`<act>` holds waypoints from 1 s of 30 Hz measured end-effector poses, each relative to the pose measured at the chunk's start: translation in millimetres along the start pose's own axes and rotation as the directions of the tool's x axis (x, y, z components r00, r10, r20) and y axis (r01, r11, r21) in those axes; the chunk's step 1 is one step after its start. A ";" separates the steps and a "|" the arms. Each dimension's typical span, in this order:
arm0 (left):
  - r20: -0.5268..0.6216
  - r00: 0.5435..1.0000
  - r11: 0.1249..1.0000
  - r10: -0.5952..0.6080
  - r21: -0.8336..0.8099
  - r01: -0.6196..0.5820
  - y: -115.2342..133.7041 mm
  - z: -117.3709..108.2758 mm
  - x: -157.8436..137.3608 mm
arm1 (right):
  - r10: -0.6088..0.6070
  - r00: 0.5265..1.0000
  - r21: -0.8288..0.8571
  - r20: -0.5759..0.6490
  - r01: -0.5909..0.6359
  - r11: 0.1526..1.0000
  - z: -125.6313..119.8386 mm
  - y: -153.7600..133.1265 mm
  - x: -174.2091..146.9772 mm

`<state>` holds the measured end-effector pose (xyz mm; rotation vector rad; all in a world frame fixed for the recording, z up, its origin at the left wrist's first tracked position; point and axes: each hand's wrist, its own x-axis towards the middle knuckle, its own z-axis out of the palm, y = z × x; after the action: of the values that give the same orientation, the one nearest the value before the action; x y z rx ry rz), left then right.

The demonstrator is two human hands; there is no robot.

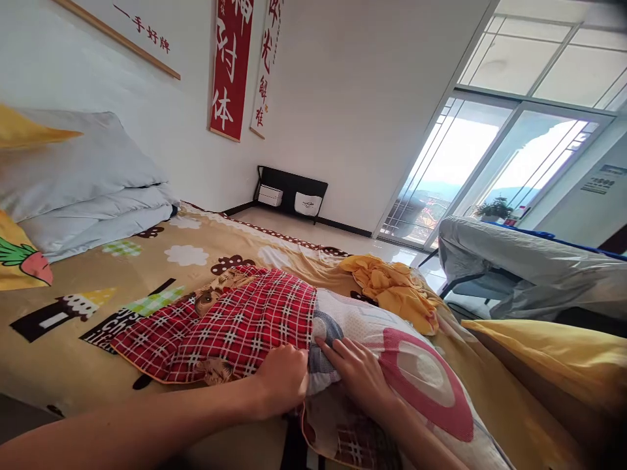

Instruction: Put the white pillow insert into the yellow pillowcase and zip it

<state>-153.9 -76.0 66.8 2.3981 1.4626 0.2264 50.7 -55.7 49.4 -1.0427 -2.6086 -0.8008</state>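
My left hand (284, 378) is curled in a fist on the edge of one red plaid pillowcase (245, 326); my right hand (360, 372) lies with fingers extended on one white patterned pillow (426, 372), whose end runs into the pillowcase on the bed (147, 274). My left forearm hides part of the pillowcase. One crumpled yellow cloth (392, 284) lies just beyond the pillow. Three wall hangings (230, 72) and one black rack (289, 179) stand farther off.

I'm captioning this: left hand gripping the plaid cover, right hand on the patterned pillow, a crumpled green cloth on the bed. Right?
The cloth on the bed is yellow, not green, in the head view. The left hand grips the plaid cover; the right hand is on the patterned pillow.
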 end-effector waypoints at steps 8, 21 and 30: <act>-0.105 0.990 0.988 0.096 -0.114 -0.108 1.2 5.6 3.3 | 0.173 0.922 0.107 0.347 -0.223 0.969 12.7 -27.3 28.1; -0.047 0.994 0.983 0.102 -0.151 -0.108 -1.4 7.8 -9.1 | 0.250 0.881 0.213 0.401 -0.355 0.910 -4.5 -28.1 32.8; 0.082 0.977 0.979 0.196 -0.067 -0.190 -8.2 11.1 -12.5 | 0.069 0.896 0.596 0.438 -0.347 0.725 -14.3 -19.7 26.1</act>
<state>-163.3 -85.7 53.9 2.4690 1.1690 0.2033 18.2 -60.7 63.4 -1.3100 -2.6380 0.4438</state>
